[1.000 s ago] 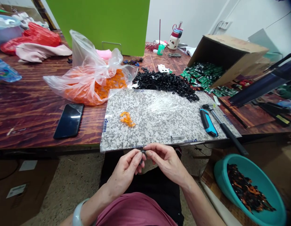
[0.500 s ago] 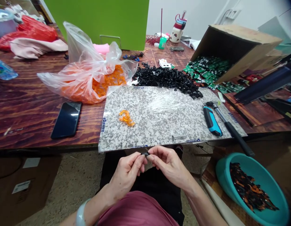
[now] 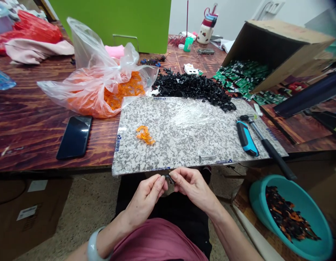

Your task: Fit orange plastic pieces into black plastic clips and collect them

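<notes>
A small black plastic part (image 3: 169, 178) is pinched between my two hands, just in front of the speckled board's near edge. My left hand (image 3: 149, 192) grips its left end between thumb and forefinger. On the other end, the thumb and forefinger of my right hand (image 3: 191, 186) are closed. The fingertips hide much of the part, so its full shape is unclear. Beyond the hands, the speckled board (image 3: 168, 152) carries several orange plastic clips (image 3: 145, 135), a spread of thin metal pins (image 3: 192, 116) and a small clear tube (image 3: 207, 157).
A heap of black parts (image 3: 192, 85) lies behind the board, beside a plastic bag of orange pieces (image 3: 103, 87). A box (image 3: 282, 50) spills green pieces. On the right are a blue cutter (image 3: 246, 138), a hammer (image 3: 276, 156) and a teal basin (image 3: 259, 203). A phone (image 3: 75, 137) lies left.
My hands have drawn slightly apart, and more of the black part shows between the fingertips. The whole view has shifted a little; the things on the table stay in place.
</notes>
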Tool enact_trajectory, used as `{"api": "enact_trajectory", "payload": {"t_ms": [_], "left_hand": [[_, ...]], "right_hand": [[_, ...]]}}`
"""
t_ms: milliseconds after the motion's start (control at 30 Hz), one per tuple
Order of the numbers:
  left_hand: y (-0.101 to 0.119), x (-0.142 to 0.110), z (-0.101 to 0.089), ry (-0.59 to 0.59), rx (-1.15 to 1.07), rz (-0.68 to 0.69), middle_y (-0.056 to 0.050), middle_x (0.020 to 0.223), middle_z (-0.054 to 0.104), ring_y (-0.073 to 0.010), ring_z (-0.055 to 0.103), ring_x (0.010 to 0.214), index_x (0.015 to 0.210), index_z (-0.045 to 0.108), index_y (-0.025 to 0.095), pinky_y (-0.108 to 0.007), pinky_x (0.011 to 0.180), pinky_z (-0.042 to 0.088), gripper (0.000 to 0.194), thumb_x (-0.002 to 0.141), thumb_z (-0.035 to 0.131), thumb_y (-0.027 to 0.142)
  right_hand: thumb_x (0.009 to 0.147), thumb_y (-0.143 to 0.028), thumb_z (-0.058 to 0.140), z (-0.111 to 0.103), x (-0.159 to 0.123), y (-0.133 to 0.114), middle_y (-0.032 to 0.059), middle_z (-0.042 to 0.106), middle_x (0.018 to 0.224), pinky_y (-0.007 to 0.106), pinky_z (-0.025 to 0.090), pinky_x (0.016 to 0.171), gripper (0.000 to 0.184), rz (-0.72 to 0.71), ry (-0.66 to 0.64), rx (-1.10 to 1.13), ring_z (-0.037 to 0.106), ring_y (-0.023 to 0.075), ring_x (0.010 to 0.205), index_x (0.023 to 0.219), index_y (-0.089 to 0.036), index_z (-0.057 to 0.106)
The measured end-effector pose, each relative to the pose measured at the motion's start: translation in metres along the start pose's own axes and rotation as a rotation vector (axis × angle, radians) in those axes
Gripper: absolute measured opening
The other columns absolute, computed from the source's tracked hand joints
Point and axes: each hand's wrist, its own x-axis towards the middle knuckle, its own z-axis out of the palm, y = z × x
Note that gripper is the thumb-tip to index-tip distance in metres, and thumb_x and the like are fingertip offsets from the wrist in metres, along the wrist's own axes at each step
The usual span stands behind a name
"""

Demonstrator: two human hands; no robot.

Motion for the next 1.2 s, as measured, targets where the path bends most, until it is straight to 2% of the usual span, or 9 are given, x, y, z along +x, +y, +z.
{"api": "enact_trajectory", "payload": {"t_ms": [167,367,467,567,700,833,933,1067,1200], "left_hand": [[0.006,-0.001,-0.003,-0.012,0.128,0.060,0.005,0.059,0.037,-0.0112,0.033,0.054,0.069,0.049,0.019,-0.023,0.050,0.027,0.035,0.094,0.037,0.040],[0.009,-0.008,-0.002,0.020,0.299,0.199,0.004,0.062,0.042,-0.0122,0.040,0.057,0.069,0.046,0.020,-0.025,0.057,0.032,0.033,0.096,0.030,0.031],[0.008,-0.010,0.000,0.041,0.326,0.240,0.004,0.061,0.042,-0.0119,0.041,0.055,0.069,0.045,0.020,-0.025,0.056,0.032,0.032,0.096,0.031,0.028],[0.005,-0.011,-0.001,0.043,0.289,0.239,0.004,0.061,0.041,-0.0118,0.039,0.055,0.068,0.045,0.020,-0.025,0.056,0.031,0.032,0.096,0.032,0.029],[0.004,-0.012,-0.008,0.049,0.072,0.111,0.005,0.060,0.035,-0.0113,0.032,0.054,0.067,0.045,0.019,-0.024,0.051,0.028,0.035,0.095,0.035,0.040],[0.010,-0.013,-0.018,0.127,-0.154,0.036,0.007,0.056,0.030,-0.0103,0.027,0.051,0.069,0.047,0.018,-0.023,0.048,0.025,0.039,0.091,0.039,0.049],[0.015,-0.016,-0.025,0.176,-0.275,0.012,0.007,0.058,0.032,-0.0092,0.029,0.052,0.072,0.049,0.017,-0.022,0.049,0.025,0.040,0.090,0.042,0.052],[0.018,-0.022,-0.032,0.196,-0.395,0.012,0.006,0.061,0.037,-0.0087,0.033,0.054,0.079,0.053,0.015,-0.022,0.052,0.028,0.038,0.091,0.043,0.050],[0.018,-0.027,-0.037,0.202,-0.473,0.013,0.006,0.061,0.037,-0.0084,0.034,0.054,0.080,0.055,0.014,-0.022,0.052,0.028,0.036,0.091,0.044,0.047]], "right_hand": [[0.084,-0.046,0.057,0.002,-0.004,-0.006,-0.0007,0.059,0.066,0.020,0.040,0.052,0.033,-0.004,-0.002,-0.009,0.049,0.0087,0.056,0.080,-0.015,0.064],[0.091,-0.034,0.049,0.021,-0.008,-0.011,-0.0006,0.057,0.064,0.022,0.040,0.059,0.030,-0.200,0.110,-0.172,0.050,0.0108,0.060,0.068,-0.017,0.058],[0.092,-0.030,0.048,0.027,-0.009,-0.008,-0.0012,0.056,0.063,0.022,0.039,0.059,0.029,-0.245,0.162,-0.192,0.050,0.0104,0.060,0.067,-0.018,0.056],[0.092,-0.031,0.048,0.029,-0.010,-0.005,-0.0012,0.056,0.061,0.022,0.038,0.056,0.030,-0.229,0.173,-0.205,0.049,0.0102,0.057,0.066,-0.018,0.056],[0.090,-0.034,0.051,0.025,-0.005,-0.013,0.0008,0.062,0.066,0.023,0.040,0.055,0.027,-0.233,0.082,-0.327,0.052,0.0117,0.058,0.073,-0.017,0.064],[0.088,-0.034,0.055,0.013,0.026,-0.038,0.0043,0.069,0.084,0.026,0.044,0.065,0.020,-0.436,0.150,-0.556,0.060,0.0153,0.071,0.089,-0.019,0.068],[0.091,-0.035,0.049,0.010,0.067,-0.056,0.0047,0.070,0.083,0.026,0.043,0.065,0.026,-0.494,0.233,-0.690,0.060,0.0151,0.068,0.087,-0.018,0.069],[0.085,-0.048,0.053,0.020,0.119,-0.072,0.0075,0.071,0.080,0.030,0.043,0.068,0.033,-0.302,0.314,-0.958,0.063,0.0218,0.077,0.084,-0.019,0.070],[0.078,-0.051,0.059,0.034,0.142,-0.078,0.0114,0.071,0.078,0.033,0.043,0.070,0.034,-0.162,0.328,-1.067,0.064,0.0266,0.082,0.075,-0.018,0.070]]}}
